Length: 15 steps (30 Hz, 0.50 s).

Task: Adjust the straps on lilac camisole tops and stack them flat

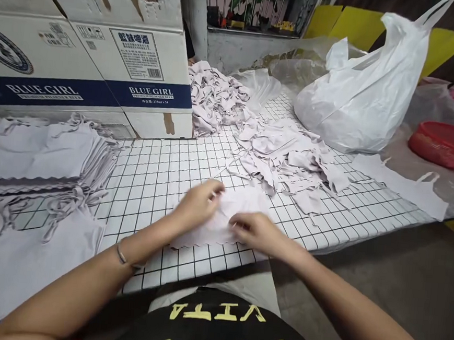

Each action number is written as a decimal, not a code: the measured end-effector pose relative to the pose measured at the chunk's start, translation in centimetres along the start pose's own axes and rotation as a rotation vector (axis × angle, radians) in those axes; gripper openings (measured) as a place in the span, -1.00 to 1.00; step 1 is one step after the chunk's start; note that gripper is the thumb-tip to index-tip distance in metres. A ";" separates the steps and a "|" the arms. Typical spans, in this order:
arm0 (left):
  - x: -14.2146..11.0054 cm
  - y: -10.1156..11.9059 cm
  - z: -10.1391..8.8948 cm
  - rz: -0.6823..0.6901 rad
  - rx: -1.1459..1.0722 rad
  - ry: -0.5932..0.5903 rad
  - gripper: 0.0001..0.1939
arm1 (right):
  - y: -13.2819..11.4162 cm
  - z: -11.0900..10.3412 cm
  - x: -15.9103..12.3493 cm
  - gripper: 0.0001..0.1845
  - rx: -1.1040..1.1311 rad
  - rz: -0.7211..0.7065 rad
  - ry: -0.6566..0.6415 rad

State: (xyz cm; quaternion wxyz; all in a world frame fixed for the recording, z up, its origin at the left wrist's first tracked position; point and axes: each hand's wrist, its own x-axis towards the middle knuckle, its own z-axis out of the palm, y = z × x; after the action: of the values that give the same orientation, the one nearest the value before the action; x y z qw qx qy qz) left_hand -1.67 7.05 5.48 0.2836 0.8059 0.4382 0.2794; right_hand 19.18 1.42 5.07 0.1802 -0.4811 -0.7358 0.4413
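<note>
A pale lilac garment (206, 234) with a wavy hem lies on the table in front of me. My left hand (201, 203) is over its left part, with curled fingers closed on the cloth. Facing it, my right hand (257, 231) pinches the garment's right side; the fingertips are slightly blurred. Just beyond the hands lies a loose heap of the same pale cloth (283, 153). Stacked tops (35, 149) with tied straps and wavy hems lie to the left, and more tops (47, 260) are nearer to me.
A large cardboard beer box (146, 95) stands at the back left, beside another cloth pile (217, 96). At the back right are a full white plastic bag (358, 96), a red basin (445, 145) and a flat strapped top (402, 186). A checked cover (152, 169) spreads over the table.
</note>
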 end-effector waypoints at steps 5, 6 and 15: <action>4.0 -7.2 -0.9 -0.475 0.347 0.038 -0.63 | 4.3 -5.5 6.7 -0.93 -0.349 0.079 0.629; 5.1 -7.5 -0.3 -0.474 0.403 -0.008 -0.61 | 4.5 -5.6 8.4 -0.90 -0.377 0.052 0.634; -0.3 -5.1 2.2 -0.086 0.582 0.088 -0.57 | 1.1 -1.0 15.9 -0.64 0.316 0.319 0.031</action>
State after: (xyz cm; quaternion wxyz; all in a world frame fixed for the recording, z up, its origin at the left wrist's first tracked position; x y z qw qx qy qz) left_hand -3.07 8.58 0.36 0.0328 0.8213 0.5454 0.1642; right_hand 13.03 15.82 2.16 0.1925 -0.5639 -0.5692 0.5666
